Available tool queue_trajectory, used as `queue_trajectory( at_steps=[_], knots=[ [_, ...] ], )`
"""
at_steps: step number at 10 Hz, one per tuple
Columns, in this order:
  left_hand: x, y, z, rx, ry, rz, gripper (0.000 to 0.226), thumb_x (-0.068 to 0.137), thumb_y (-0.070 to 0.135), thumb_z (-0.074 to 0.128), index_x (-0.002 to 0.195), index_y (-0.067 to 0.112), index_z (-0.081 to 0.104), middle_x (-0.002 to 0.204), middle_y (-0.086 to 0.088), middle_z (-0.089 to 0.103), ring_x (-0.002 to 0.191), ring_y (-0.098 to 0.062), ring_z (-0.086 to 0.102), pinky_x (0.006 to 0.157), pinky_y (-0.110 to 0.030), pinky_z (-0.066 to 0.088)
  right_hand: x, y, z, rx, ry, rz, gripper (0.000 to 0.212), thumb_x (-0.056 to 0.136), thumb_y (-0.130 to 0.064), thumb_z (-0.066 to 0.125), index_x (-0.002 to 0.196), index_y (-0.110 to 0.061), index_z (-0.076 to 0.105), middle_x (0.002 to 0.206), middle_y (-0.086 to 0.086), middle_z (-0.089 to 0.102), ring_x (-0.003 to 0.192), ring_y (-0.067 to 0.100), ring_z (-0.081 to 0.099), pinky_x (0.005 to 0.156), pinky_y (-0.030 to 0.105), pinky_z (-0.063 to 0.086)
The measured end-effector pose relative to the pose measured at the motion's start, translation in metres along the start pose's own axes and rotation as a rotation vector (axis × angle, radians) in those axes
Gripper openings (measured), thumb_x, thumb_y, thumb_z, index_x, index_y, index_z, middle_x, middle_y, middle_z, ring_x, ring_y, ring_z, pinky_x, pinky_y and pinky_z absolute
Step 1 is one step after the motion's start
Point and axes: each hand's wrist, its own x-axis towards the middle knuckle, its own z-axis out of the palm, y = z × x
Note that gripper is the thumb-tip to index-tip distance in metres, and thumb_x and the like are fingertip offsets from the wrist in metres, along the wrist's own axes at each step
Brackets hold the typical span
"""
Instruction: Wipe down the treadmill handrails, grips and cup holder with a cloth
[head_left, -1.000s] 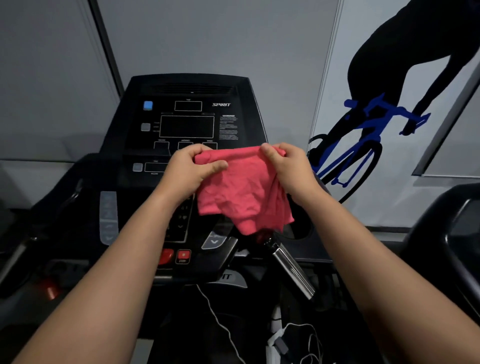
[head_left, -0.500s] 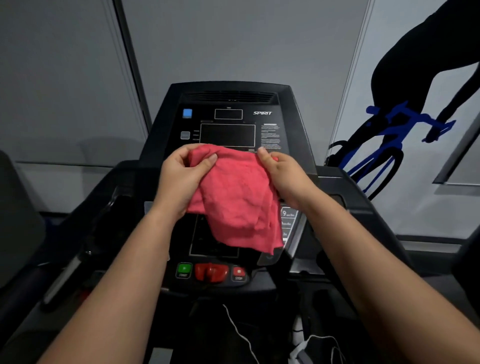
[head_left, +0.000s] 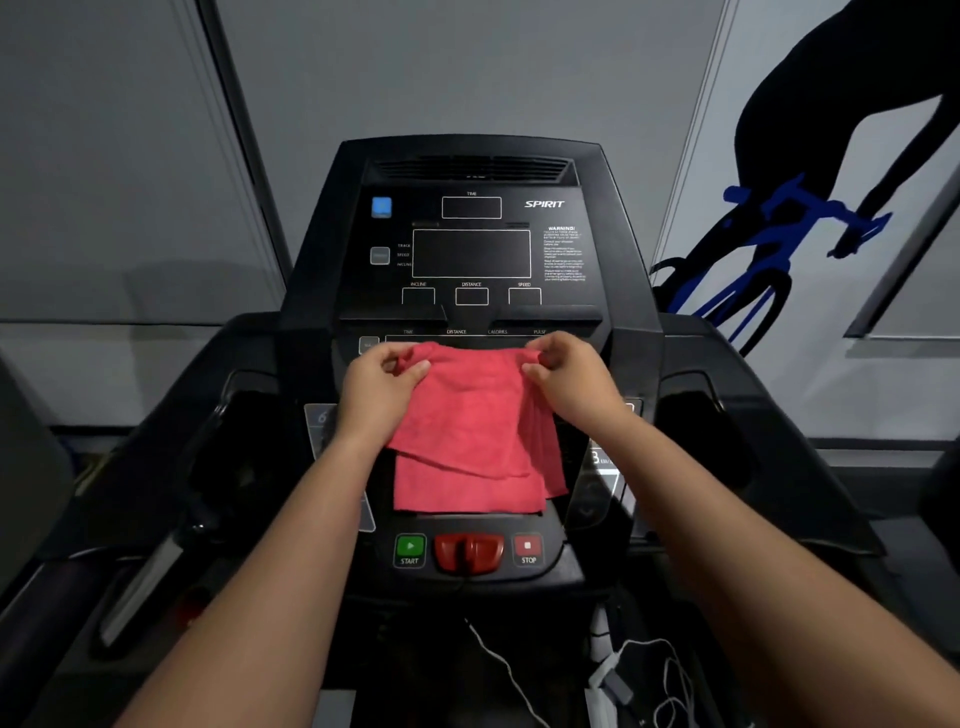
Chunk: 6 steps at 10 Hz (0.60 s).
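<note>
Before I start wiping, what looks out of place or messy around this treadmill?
Nothing looks damaged or spilled. The only untidy spot is a loose white cable and a tangle of white cords lying below the console. The red cloth hangs folded between the left hand and right hand.

A single head-worn camera looks forward and down from the person's own standpoint, squarely facing the treadmill console; the wide lens bows the wall panels at the edges; the view sits close, both forearms running in from the bottom corners; the console rises beyond the left hand and right hand; no second view overlaps.
</note>
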Motion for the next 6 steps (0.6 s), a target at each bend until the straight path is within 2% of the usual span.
queue_trajectory(
  at_steps=[1, 2, 3, 4, 6],
  knots=[
    [0.003, -0.003, 0.003, -0.001, -0.017, 0.041, 0.037, 0.085, 0.011, 0.069, 0.121, 0.013, 0.060, 0.112, 0.004, 0.058, 0.103, -0.009, 0.055, 0.087, -0.016, 0.040, -0.001, -0.001, 0.002, -0.092, 0.100, -0.057, 0.031, 0.089, -0.013, 0.060, 0.120, -0.012, 0.057, 0.110, 0.005, 0.061, 0.104, 0.019, 0.057, 0.083, 0.023, 0.041],
    [0.004, -0.009, 0.005, 0.059, -0.017, 0.118, 0.043, 0.083, 0.009, 0.068, 0.123, 0.020, 0.057, 0.125, 0.003, 0.054, 0.115, -0.009, 0.051, 0.093, -0.017, 0.036, -0.007, -0.002, 0.005, -0.297, 0.096, -0.175, 0.031, 0.088, -0.013, 0.058, 0.119, -0.013, 0.059, 0.118, 0.009, 0.056, 0.113, 0.027, 0.049, 0.093, 0.035, 0.042],
    [0.000, -0.013, 0.009, 0.178, -0.048, 0.159, 0.038, 0.085, 0.010, 0.063, 0.121, 0.019, 0.060, 0.124, 0.000, 0.057, 0.115, -0.013, 0.053, 0.093, -0.018, 0.037, -0.015, 0.000, 0.011, -0.431, 0.008, -0.185, 0.027, 0.089, -0.017, 0.053, 0.114, -0.015, 0.064, 0.117, 0.008, 0.056, 0.110, 0.029, 0.047, 0.091, 0.035, 0.040],
    [-0.008, -0.013, 0.010, 0.294, -0.116, 0.173, 0.027, 0.090, 0.013, 0.056, 0.115, 0.017, 0.065, 0.114, 0.002, 0.066, 0.104, -0.011, 0.059, 0.085, -0.015, 0.038, -0.023, 0.004, 0.016, -0.538, -0.033, -0.158, 0.027, 0.091, -0.025, 0.051, 0.113, -0.020, 0.065, 0.115, 0.008, 0.059, 0.108, 0.031, 0.051, 0.090, 0.037, 0.040],
    [-0.016, -0.006, 0.004, 0.339, -0.107, 0.224, 0.025, 0.090, 0.013, 0.054, 0.111, 0.017, 0.066, 0.111, 0.002, 0.065, 0.096, -0.009, 0.058, 0.080, -0.018, 0.039, -0.032, 0.004, 0.013, -0.419, -0.066, -0.161, 0.028, 0.090, -0.020, 0.051, 0.114, -0.016, 0.065, 0.113, 0.009, 0.056, 0.110, 0.028, 0.052, 0.094, 0.041, 0.043]
  ],
)
